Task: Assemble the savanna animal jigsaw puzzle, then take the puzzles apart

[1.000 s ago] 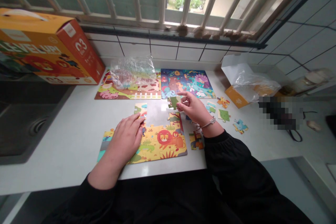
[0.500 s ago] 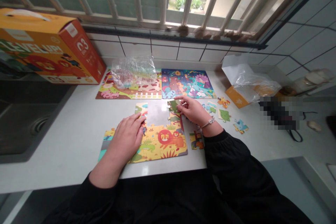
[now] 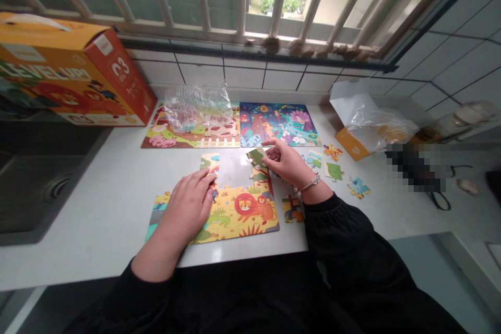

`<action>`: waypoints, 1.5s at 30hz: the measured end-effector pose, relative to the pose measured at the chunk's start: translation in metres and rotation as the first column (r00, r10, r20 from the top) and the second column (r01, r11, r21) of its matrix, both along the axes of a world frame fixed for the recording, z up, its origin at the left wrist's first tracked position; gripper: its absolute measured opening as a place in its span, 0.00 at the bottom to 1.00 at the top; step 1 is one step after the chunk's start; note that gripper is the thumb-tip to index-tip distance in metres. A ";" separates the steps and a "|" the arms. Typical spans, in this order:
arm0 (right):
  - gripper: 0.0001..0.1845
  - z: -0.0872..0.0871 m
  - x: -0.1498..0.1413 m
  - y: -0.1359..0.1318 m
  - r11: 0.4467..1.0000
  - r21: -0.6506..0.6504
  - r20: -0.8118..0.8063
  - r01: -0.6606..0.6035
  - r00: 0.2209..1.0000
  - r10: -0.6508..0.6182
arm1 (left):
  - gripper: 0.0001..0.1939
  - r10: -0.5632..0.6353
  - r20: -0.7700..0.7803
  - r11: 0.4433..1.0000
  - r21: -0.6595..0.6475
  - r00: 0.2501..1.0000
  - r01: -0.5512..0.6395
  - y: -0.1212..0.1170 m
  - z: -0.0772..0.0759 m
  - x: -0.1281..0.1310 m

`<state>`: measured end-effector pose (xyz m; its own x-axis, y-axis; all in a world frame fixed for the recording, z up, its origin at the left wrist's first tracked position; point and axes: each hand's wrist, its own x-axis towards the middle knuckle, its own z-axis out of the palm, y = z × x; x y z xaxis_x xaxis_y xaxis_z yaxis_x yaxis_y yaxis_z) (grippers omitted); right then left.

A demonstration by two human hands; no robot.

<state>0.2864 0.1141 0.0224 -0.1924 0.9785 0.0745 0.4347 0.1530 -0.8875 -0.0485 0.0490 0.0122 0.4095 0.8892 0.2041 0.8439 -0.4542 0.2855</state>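
Note:
A partly joined jigsaw puzzle (image 3: 245, 209) with lions and a crocodile lies on the counter before me. Flat across its left side rests my left hand (image 3: 190, 201), fingers stretched out and covering some pieces. My right hand (image 3: 284, 164) pinches a green puzzle piece (image 3: 256, 157) by its right edge, tilted, at the upper end of the puzzle's right column. Just right of the puzzle lies a dark tree piece (image 3: 292, 210). Loose pieces, among them a green one (image 3: 333, 170) and a blue one (image 3: 358, 187), are spread beyond my right wrist.
Behind are a farm puzzle (image 3: 183, 135) under a clear plastic bag (image 3: 198, 107) and a blue forest puzzle (image 3: 279, 125). An orange box (image 3: 113, 78) stands left by the sink (image 3: 50, 188). An opened white-and-orange box (image 3: 354, 143) sits at right, below the barred window.
The green piece in my right hand has turned and tilted, its left end shifting slightly left, away from the column below. My left hand stays in place.

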 end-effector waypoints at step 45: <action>0.20 0.024 -0.008 -0.017 0.922 -0.265 -0.489 -0.282 0.863 0.124 | 0.16 -0.013 0.105 0.999 0.053 0.994 0.007 0.000 -0.001 -0.001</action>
<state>0.2786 0.0975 0.0462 -0.4112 0.9057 -0.1034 -0.0388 -0.1307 -0.9907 -0.0499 0.0492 0.0112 0.3920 0.8720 0.2933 0.8058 -0.4793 0.3479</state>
